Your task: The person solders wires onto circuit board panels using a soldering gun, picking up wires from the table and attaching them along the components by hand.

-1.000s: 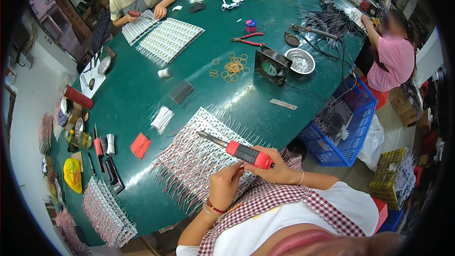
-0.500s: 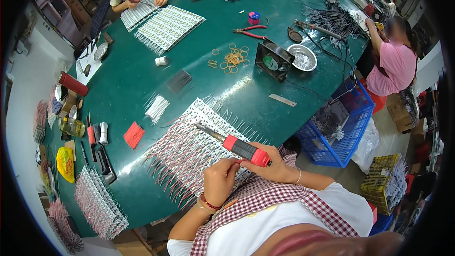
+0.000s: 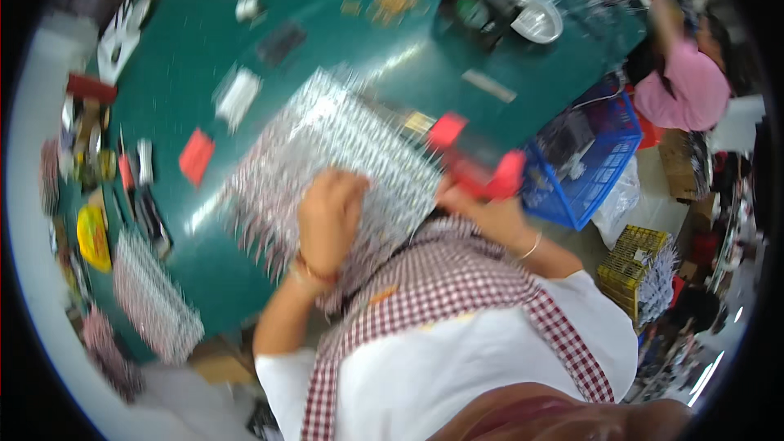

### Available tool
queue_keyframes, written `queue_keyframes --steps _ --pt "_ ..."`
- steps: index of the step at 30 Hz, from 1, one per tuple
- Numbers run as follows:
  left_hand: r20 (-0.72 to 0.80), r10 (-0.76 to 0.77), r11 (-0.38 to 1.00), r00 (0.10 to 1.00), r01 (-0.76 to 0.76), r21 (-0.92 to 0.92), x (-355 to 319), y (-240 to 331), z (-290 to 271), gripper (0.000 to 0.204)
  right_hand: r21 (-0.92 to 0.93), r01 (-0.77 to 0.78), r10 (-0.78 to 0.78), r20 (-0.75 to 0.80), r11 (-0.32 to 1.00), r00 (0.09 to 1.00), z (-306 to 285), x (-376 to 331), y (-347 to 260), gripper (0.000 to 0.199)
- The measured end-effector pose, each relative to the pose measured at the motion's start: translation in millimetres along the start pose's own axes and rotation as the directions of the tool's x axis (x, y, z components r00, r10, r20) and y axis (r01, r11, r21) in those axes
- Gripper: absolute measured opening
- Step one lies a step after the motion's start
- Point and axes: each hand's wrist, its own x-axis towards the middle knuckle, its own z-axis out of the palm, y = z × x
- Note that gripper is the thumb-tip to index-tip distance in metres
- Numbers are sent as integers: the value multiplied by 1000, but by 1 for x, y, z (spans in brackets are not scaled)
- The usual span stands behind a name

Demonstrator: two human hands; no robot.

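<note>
My right hand [image 3: 490,214] grips a tool with a red-and-black handle [image 3: 513,173], held past the right edge of the sheet. Its far end is smeared by motion, so the kind of tool cannot be made out. Over the near part of a panel of white circuit boards [image 3: 367,143] is my left hand [image 3: 331,216], its fingers blurred. Many short wires fringe that panel, which lies on the green table [image 3: 302,82] in front of me. Whether the left fingers touch the panel does not show.
Red strips [image 3: 196,157] and white wires [image 3: 238,100] lie left of the panel. A second wired panel [image 3: 155,298] rests at the left table edge. Farther off are a black fan [image 3: 474,8] and rubber bands [image 3: 396,0]. A blue crate [image 3: 600,163] stands at right, near a person in pink [image 3: 686,94].
My hands have parted: the left moved left over the panel, the right carried the tool up and right. The view has tilted, shifting the table contents upward.
</note>
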Motion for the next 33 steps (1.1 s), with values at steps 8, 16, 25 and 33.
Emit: queue_keyframes --steps 8,16,25,33 --pt "-19 160 957 987 -150 249 39 -75 -11 12 -356 410 -454 -48 840 889 -27 2 -7 43" --pt "167 409 847 897 -442 295 37 -87 -7 18 -301 222 -254 -73 927 964 -14 -1 25 11" --pt "112 415 862 903 -430 270 38 -80 -8 22 -420 216 -273 -80 882 959 -1 8 31 17" --pt "135 387 879 912 -409 247 36 -78 -6 26 -573 240 -305 -17 784 952 -10 9 40 25"
